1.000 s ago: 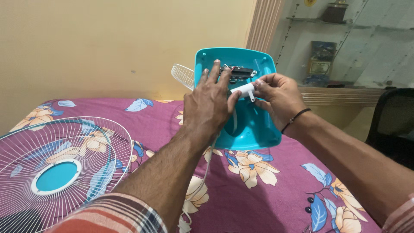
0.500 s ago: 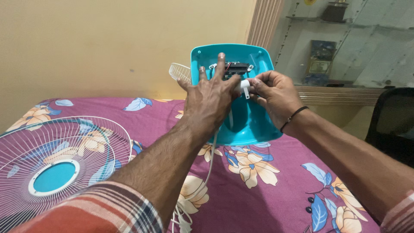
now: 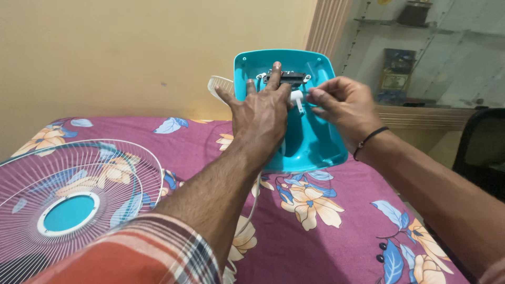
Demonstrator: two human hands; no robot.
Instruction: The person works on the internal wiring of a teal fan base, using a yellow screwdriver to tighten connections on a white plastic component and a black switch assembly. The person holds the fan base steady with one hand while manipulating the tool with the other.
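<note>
A turquoise plastic fan base [image 3: 315, 142] lies upside down on the bed, its hollow underside facing up. My left hand [image 3: 261, 113] rests flat on it, fingers spread, fingertips on a dark switch block [image 3: 286, 79] near the far rim. Just right of that, my right hand [image 3: 342, 108] pinches a small white plastic part [image 3: 298, 98] with thumb and fingers. A thin white cord [image 3: 251, 210] runs from under my left wrist toward me.
A white wire fan guard with a turquoise centre [image 3: 68, 202] lies at the left on the purple floral bedsheet [image 3: 336, 231]. A white ribbed part [image 3: 220, 87] pokes out behind the base. A dark chair [image 3: 481, 152] and a glass shelf [image 3: 421, 58] stand at right.
My left hand has slid further up the base and spread its fingers over the switch block. My right hand has shifted slightly with the white part; the view has tilted a little.
</note>
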